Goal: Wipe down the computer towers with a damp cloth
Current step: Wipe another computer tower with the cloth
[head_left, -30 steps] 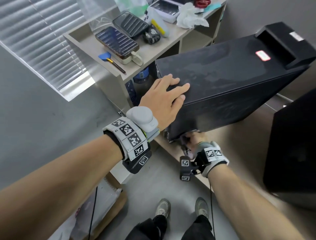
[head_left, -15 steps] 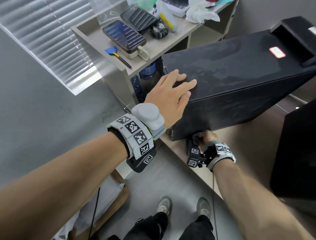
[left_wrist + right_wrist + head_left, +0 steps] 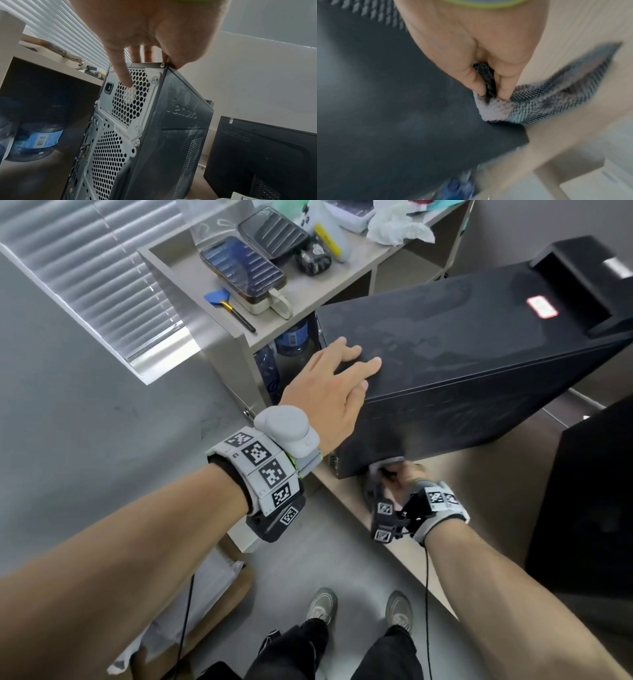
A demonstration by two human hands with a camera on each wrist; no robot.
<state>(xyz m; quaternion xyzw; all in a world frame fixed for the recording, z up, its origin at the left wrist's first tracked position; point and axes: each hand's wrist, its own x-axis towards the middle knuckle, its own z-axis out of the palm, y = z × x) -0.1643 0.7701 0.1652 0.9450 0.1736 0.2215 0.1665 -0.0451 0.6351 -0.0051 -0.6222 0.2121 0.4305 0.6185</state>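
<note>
A black computer tower (image 3: 462,364) stands on the beige desk (image 3: 513,491), its top streaked with damp marks. My left hand (image 3: 329,392) lies flat on the top rear corner with straight fingers, the thumb hanging over the perforated back panel (image 3: 126,105). My right hand (image 3: 400,477) grips a grey and white cloth (image 3: 530,102) and presses it against the tower's lower side panel (image 3: 402,108) near the rear bottom corner. The right wrist view is blurred. A second black tower (image 3: 582,508) stands to the right.
A low shelf unit (image 3: 239,313) behind the tower carries phones (image 3: 243,270), a power bank, a blue scraper, a white crumpled bag (image 3: 397,227). Water bottles (image 3: 37,139) sit in its lower compartment. A cardboard box (image 3: 191,604) lies on the floor by my feet.
My right hand has slid the cloth rightward along the tower's lower side edge. My left hand stays flat on the same top corner. The head view has shifted slightly.
</note>
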